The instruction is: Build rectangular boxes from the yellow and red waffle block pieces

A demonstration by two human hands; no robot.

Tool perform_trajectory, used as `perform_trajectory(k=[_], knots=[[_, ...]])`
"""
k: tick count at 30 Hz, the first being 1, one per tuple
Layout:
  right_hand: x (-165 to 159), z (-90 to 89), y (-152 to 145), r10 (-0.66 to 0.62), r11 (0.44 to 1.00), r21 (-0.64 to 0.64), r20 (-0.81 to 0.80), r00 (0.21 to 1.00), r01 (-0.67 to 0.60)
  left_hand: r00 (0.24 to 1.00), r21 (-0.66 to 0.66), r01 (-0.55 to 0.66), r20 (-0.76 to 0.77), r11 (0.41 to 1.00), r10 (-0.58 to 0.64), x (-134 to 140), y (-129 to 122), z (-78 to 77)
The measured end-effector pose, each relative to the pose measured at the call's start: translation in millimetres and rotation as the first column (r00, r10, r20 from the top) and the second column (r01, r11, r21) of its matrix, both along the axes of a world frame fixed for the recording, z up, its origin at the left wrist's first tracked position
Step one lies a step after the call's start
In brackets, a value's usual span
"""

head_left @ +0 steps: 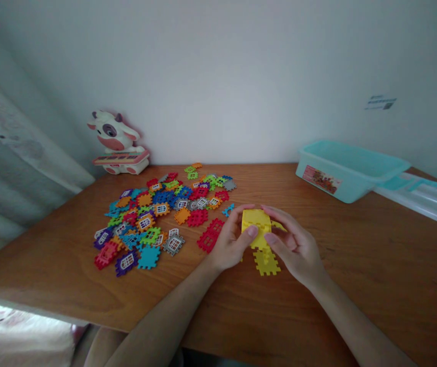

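Both of my hands grip a yellow block (256,218) made of interlocking notched panels, held above the table. My left hand (232,240) closes on its left side, with the thumb pressed on the near face. On the right side my right hand (298,247) is closed the same way, its thumb near the lower edge. A loose-looking yellow notched panel (267,262) shows just below the block; whether it is joined to the block I cannot tell. More yellow shows by the right fingers, partly hidden. Just left of my left hand lies a red panel (210,235).
Many-coloured notched panels (160,196) lie heaped on the wooden table (218,316) at the left. A cow toy with a keyboard (121,148) stands at the back left. At the back right is a turquoise bin (340,171), beside a clear lid (428,196).
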State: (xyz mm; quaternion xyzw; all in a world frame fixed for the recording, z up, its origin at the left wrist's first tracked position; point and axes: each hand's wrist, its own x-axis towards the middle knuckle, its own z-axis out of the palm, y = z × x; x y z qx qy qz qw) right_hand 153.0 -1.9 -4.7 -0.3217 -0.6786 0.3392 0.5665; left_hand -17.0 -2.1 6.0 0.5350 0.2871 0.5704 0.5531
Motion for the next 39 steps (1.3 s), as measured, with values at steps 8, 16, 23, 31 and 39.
perform_trajectory(k=[8,16,23,31,39], knots=[[-2.1,7.1,-3.5,-0.063,0.996,0.058,0.031,0.998,0.061,0.999,0.034,-0.046,-0.027,0.998,0.047,3.6,-3.2,-6.4],[-3.6,13.6,-6.8,-0.048,0.997,0.061,0.018,0.999,0.046,0.996,0.032,-0.083,-0.008,0.996,0.083,4.9,-6.1,-8.7],[-8.9,5.0,-0.5,-0.095,0.995,-0.027,-0.042,0.995,0.093,0.998,-0.124,-0.012,0.053,0.992,0.018,4.3,1.1,0.6],[-1.6,-4.0,14.7,-0.075,0.946,-0.323,-0.088,0.993,0.042,0.998,-0.368,-0.050,0.017,0.928,0.061,-4.7,18.7,-2.6],[1.7,-9.9,16.8,0.091,0.871,-0.478,-0.076,0.993,-0.117,0.942,-0.528,-0.043,0.261,0.848,0.210,-5.3,28.3,-7.3]])
